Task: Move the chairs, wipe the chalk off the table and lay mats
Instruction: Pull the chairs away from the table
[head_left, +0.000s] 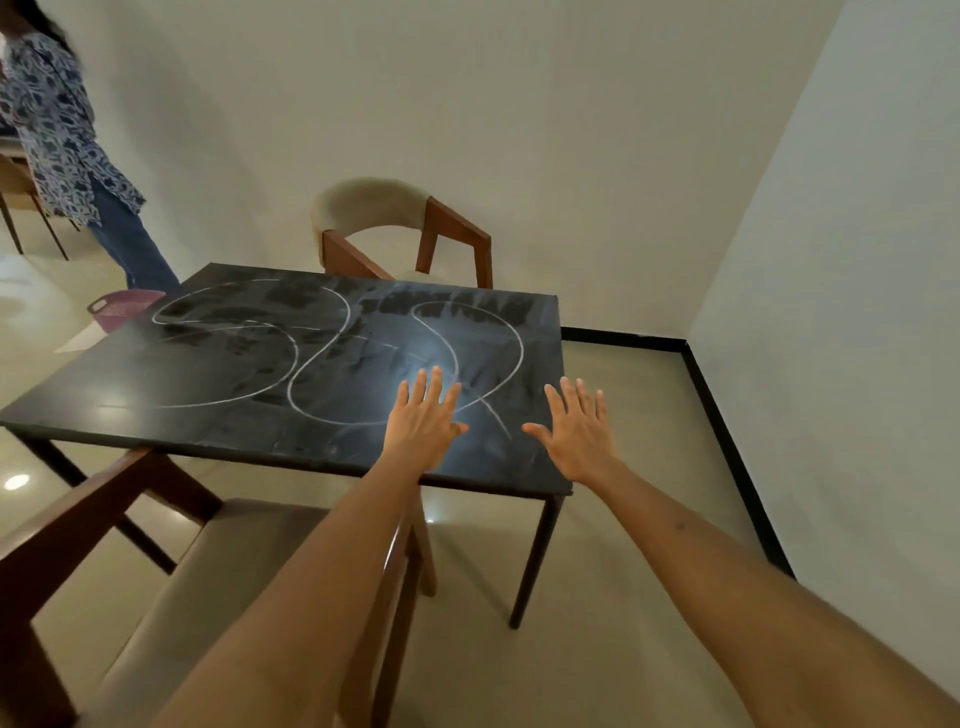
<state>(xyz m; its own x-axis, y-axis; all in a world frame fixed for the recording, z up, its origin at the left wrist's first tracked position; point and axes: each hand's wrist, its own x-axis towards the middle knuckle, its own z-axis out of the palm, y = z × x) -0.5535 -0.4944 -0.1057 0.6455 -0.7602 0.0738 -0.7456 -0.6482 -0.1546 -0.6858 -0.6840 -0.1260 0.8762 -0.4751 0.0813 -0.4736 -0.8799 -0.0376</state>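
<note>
Both hands are empty, fingers spread, palms down, held apart over the near right part of the table (156, 384); whether they touch the top cannot be told. The left hand (423, 423) lies at frame centre, the right hand (579, 434) just right of it near the table's right edge. Chalk lines (291, 364) loop across the dark top, running mainly left to right along its long axis. The near chair (171, 561) sits at lower left, tucked against the near table edge, directly below the left forearm; the left hand is judged nearer to it. The far chair (400, 234) stands behind the table at upper centre. No cloth or mats are visible.
</note>
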